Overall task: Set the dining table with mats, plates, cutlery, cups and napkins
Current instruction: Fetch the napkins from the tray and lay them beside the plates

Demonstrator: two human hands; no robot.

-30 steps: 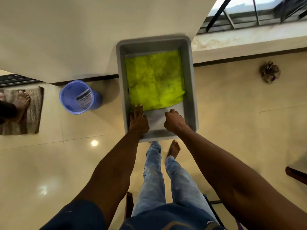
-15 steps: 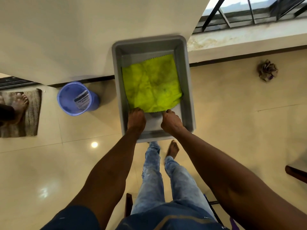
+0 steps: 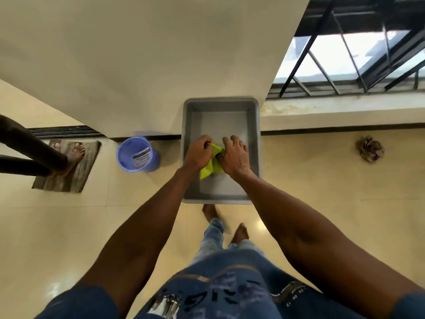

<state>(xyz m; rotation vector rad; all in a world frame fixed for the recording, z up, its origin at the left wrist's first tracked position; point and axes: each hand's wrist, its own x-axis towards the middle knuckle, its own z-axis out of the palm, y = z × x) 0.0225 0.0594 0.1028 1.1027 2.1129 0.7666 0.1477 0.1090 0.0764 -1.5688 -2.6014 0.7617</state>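
A grey plastic tub (image 3: 254, 125) stands on the floor against the wall, below me. Over its middle, my left hand (image 3: 197, 153) and my right hand (image 3: 234, 157) both grip a bunched yellow-green cloth (image 3: 210, 168), which hangs lifted between them. Most of the cloth is hidden by my fingers; a fold droops toward the tub's near end. The tub's bottom shows bare grey around the cloth.
A blue plastic bucket (image 3: 135, 155) with a white label stands left of the tub. Another person's bare feet (image 3: 74, 153) rest on a woven mat (image 3: 69, 178) at far left. A crumpled brown thing (image 3: 369, 148) lies on the floor at right. A barred window (image 3: 345, 54) is above.
The cloth lay spread flat in the tub; both hands took hold of its near edge and have gathered it up into a bunch, lifted off the tub's bottom.
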